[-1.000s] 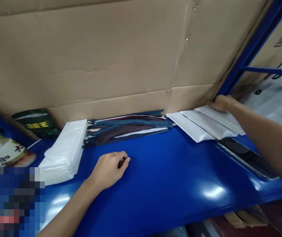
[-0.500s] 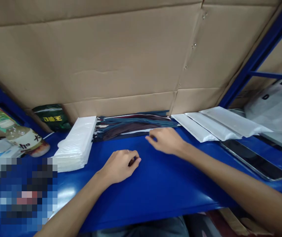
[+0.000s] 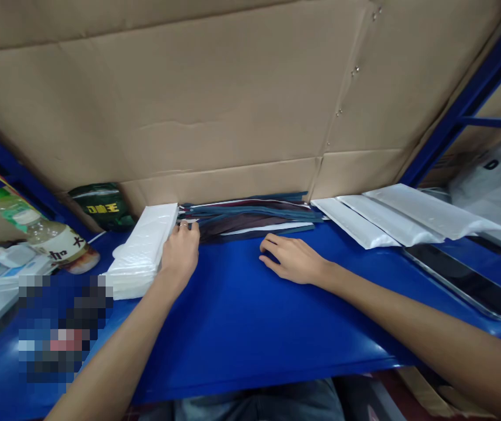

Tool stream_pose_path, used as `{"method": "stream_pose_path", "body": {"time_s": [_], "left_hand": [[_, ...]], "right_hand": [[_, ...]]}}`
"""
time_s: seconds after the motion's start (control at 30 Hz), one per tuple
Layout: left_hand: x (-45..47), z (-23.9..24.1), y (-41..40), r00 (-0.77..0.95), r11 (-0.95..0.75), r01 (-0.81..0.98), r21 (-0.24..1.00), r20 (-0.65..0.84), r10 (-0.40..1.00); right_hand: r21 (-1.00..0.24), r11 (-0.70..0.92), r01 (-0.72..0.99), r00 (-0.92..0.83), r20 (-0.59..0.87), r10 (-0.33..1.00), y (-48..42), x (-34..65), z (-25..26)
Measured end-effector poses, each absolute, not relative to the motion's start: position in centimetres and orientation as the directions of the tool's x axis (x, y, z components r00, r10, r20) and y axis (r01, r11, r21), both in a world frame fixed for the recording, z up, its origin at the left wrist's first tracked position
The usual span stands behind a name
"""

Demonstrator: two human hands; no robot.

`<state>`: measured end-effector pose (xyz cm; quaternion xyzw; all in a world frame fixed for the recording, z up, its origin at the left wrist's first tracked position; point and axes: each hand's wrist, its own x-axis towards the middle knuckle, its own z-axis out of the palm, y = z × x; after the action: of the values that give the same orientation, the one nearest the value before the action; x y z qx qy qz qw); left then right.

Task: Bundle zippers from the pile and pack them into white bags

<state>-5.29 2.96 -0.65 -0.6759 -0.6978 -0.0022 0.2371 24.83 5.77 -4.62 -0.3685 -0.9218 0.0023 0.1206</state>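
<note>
A flat pile of long, narrow strips (image 3: 254, 217) in dark blue, maroon and white lies along the cardboard at the back; they look like cloth. My left hand (image 3: 181, 250), with a ring on one finger, reaches to the left end of this pile. Its fingers are stretched forward and bent at the tips, and nothing shows held in them. Just left of that hand is a stack of white plastic sleeves (image 3: 139, 251). My right hand (image 3: 297, 258) rests over the blue surface in front of the strips, fingers curved and apart, holding nothing.
Three filled white packets (image 3: 391, 219) lie at the right, with a phone (image 3: 470, 280) in front. A drink bottle (image 3: 64, 242) and a dark green bag (image 3: 103, 206) stand left. Cardboard (image 3: 233, 99) closes the back; blue posts (image 3: 443, 137) flank it.
My left hand has moved forward and left, from the bare blue surface to the strips' left end. My right hand has come slightly nearer, its fingers opening from a closed curl. The view has shifted slightly.
</note>
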Motion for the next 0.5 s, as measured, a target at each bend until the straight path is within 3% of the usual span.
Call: {"method": "stream_pose_path", "body": {"time_s": [0.27, 0.4, 0.5], "left_hand": [[-5.7, -0.8, 3.6, 0.113, 0.016, 0.952, -0.305, 0.4, 0.909], [-4.8, -0.4, 2.6, 0.12, -0.082, 0.991, -0.101, 0.468, 0.876], [-2.9, -0.7, 1.1, 0.214, -0.289, 0.953, 0.094, 0.469, 0.857]], "right_hand": [[-0.107, 0.734, 0.671, -0.704, 0.22, 0.676, 5.7, 25.3, -4.5], [-0.164, 0.765, 0.623, -0.709, 0.295, 0.641, 5.5, 25.3, -4.5], [-0.277, 0.808, 0.52, -0.691, 0.419, 0.589, 4.9, 25.0, -4.4]]}}
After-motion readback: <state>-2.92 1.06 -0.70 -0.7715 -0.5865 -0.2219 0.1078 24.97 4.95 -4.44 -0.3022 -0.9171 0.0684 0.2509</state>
